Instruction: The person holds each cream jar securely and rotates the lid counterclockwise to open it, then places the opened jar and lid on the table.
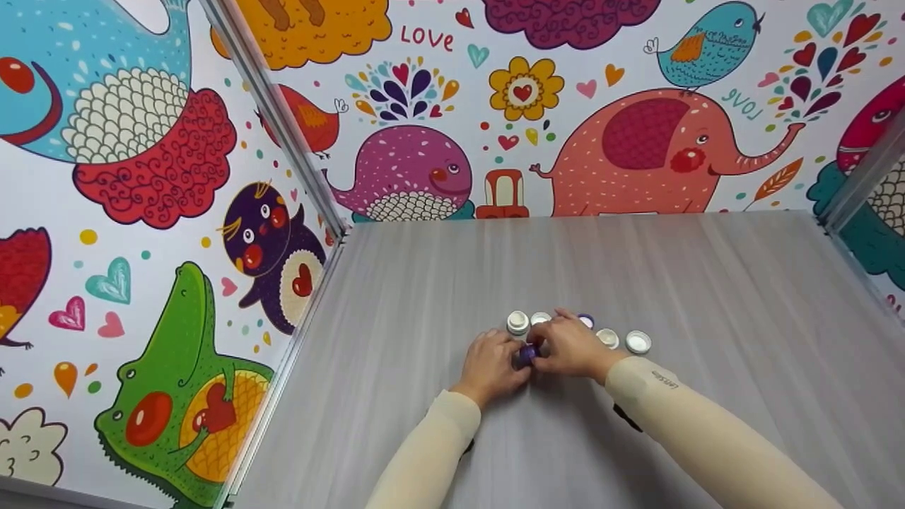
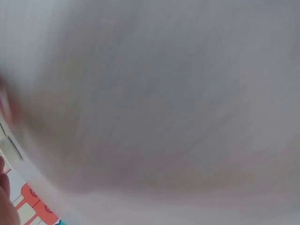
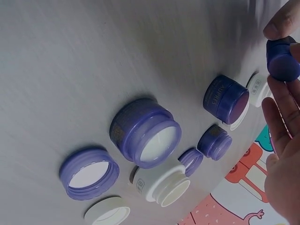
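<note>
Purple jar (image 1: 528, 355) bridges left grip (image 1: 491, 363) and right grip (image 1: 571, 346).

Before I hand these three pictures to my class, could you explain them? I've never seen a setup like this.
There is no robot here: a person is working with a bare left hand and right hand. The wide picture comes from a camera worn on the head, looking forward and down at a wood-grained table and cartoon-printed walls. The other two come from cameras worn on the wrists. The left one is mostly a grey blur, with a few fingers at its edge. The right one shows the table best: among other jars and lids are a large open purple jar, an open white jar, a loose purple lid and a white lid. Both hands hold a small purple container, partly hidden by fingers.
</note>
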Action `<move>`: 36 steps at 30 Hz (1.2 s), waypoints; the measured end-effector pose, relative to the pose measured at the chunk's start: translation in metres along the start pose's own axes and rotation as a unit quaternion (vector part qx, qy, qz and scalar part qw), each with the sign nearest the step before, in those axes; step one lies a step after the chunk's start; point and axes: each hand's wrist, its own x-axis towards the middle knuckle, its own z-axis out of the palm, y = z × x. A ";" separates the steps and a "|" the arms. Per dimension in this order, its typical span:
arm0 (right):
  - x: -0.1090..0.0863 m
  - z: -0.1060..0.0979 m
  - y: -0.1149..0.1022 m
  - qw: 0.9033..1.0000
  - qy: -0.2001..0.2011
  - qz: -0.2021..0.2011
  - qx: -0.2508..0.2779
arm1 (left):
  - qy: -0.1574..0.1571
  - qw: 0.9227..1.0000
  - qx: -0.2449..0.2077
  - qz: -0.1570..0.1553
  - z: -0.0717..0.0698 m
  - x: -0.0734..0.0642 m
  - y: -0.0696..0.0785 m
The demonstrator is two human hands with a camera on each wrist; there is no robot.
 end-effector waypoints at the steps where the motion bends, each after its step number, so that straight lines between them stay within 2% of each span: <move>1: 0.000 0.000 0.000 1.000 0.000 0.000 0.001 | -0.002 1.000 -0.001 -0.001 0.000 0.000 0.000; 9: 0.003 -0.003 0.000 1.000 -0.009 0.012 -0.002 | -0.013 1.000 -0.005 -0.009 -0.001 0.000 -0.001; 15: 0.004 -0.002 -0.001 1.000 -0.026 0.012 -0.006 | -0.012 1.000 0.000 0.001 -0.002 0.000 -0.001; 26: 0.004 -0.001 -0.002 1.000 -0.024 0.006 0.013 | -0.020 1.000 0.012 0.003 -0.003 0.000 -0.001; 36: 0.004 -0.001 -0.001 1.000 -0.021 0.019 0.001 | -0.018 1.000 0.007 0.003 -0.003 0.000 -0.002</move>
